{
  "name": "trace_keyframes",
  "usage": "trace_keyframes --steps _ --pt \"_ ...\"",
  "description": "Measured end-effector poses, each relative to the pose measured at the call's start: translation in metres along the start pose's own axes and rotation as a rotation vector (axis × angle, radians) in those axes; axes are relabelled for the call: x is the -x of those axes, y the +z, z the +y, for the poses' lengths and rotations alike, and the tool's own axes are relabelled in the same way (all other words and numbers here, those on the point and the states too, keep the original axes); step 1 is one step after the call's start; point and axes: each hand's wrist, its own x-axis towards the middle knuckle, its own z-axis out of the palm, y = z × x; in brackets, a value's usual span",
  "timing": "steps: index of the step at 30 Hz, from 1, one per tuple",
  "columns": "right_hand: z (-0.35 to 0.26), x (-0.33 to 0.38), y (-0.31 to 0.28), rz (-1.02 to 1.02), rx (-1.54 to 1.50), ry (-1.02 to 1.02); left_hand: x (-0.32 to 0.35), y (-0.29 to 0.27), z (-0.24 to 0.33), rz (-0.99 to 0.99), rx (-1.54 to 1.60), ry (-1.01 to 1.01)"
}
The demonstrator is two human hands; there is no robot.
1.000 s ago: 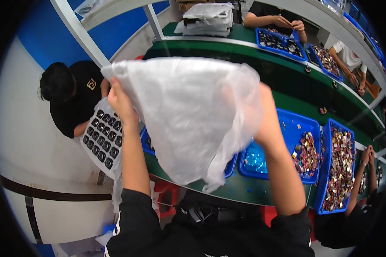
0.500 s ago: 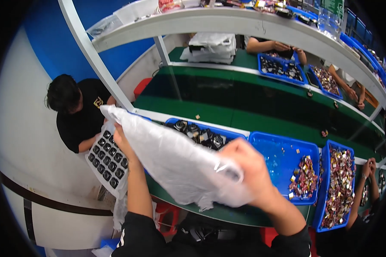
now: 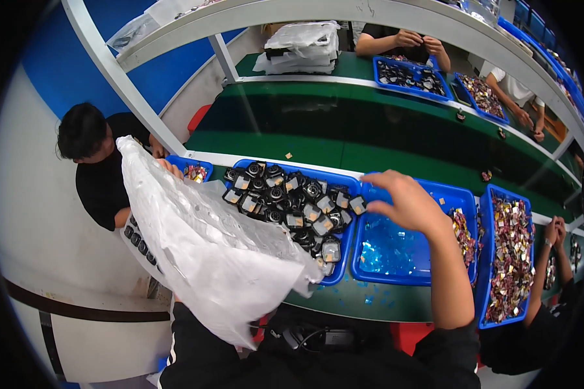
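Green tabletop (image 3: 386, 310), crumpled white plastic (image 3: 201, 259)

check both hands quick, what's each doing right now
Left hand: holding the white wrapping, mostly hidden behind it.
Right hand: open, thumb and fingers apart, nothing visible between them.

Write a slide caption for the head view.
Left hand holds a white sheet, open right hand beside black parts in a blue tray.

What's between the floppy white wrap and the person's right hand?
In the head view, black parts in a blue tray lie between the white wrap and right hand.
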Motion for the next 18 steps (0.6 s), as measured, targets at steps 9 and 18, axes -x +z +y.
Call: trace_keyframes --steps 9,18 --pt "0.010 -0.003 0.055 -0.066 0.095 0.184 0.058 -0.042 0.042 -0.334 0.250 0.123" --pt "-0.017 -0.057 0.059 0.108 -0.077 0.059 0.100 -0.039 0.094 -0.055 0.304 0.422"
